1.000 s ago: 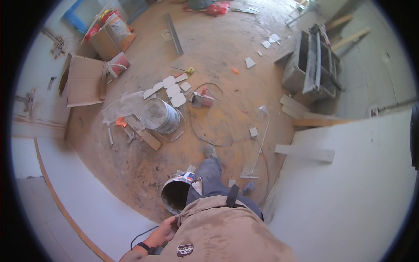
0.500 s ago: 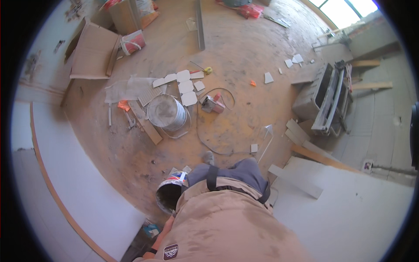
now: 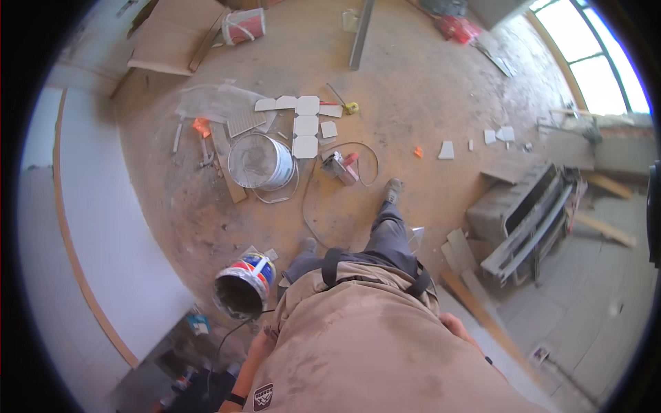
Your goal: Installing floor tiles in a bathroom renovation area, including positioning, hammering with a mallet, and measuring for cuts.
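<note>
My left hand [image 3: 261, 343] hangs low beside my tan shirt, its fingers partly hidden against my side. Close to it, a paint bucket [image 3: 256, 266] with a red, blue and white label stands by my left leg, its dark mouth toward me. A thin dark cord or wire [image 3: 231, 330] curves past that hand; whether the hand touches it I cannot tell. At my other hip, my right hand [image 3: 454, 326] shows only in part beyond the shirt, with its fingers hidden.
Ahead lie a white bucket [image 3: 281, 168], pale tiles [image 3: 306, 126], a red power tool [image 3: 348, 171] with a looping cord, a yellow tape measure [image 3: 352, 108] and a hammer [image 3: 206, 153]. To the right are a grey tub [image 3: 506, 203] and planks [image 3: 475, 296]. A white panel [image 3: 131, 227] borders the left.
My right leg has stepped forward and my right hand has come into view. The paint bucket now appears farther left of my body as the view has shifted.
</note>
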`<state>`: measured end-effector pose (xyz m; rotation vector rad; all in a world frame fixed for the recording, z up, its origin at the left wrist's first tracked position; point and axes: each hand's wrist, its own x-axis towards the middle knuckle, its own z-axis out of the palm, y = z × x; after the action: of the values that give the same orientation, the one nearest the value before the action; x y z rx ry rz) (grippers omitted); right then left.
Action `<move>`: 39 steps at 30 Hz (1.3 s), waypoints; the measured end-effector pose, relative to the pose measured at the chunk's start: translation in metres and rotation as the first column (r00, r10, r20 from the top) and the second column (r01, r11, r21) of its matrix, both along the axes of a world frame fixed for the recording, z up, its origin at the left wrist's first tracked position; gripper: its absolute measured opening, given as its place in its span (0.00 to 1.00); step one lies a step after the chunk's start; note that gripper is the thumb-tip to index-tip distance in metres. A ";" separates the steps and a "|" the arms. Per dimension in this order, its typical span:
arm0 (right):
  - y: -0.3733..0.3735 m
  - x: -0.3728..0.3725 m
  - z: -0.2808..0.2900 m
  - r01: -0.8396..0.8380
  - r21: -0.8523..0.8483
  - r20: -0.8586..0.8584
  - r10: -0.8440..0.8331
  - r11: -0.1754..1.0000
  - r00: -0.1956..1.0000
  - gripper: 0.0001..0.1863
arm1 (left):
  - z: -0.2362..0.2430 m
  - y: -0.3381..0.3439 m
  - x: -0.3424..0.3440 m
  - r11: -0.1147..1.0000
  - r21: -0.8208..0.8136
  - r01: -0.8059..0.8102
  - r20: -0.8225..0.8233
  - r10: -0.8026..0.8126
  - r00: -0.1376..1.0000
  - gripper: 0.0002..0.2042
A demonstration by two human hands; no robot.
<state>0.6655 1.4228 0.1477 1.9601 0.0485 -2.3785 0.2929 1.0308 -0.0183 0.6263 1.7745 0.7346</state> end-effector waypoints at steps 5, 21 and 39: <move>0.124 0.047 -0.027 -0.321 0.127 -0.008 0.325 0.938 0.946 0.18 | 0.052 0.066 0.086 0.995 -0.089 -0.046 -0.015 0.045 0.999 0.25; 0.267 0.058 0.014 -0.397 0.091 -0.154 0.407 0.913 0.901 0.09 | 0.065 0.190 0.152 0.980 -0.105 -0.171 0.081 0.180 0.980 0.30; 0.243 0.073 -0.068 -0.713 0.371 0.187 0.705 0.595 0.685 0.16 | 0.025 0.232 0.168 0.893 -0.151 -0.424 0.209 0.448 0.869 0.26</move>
<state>0.7382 1.6661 0.0797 1.6101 1.2032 -1.8674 0.4607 1.2629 0.0066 0.0522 1.7288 0.9762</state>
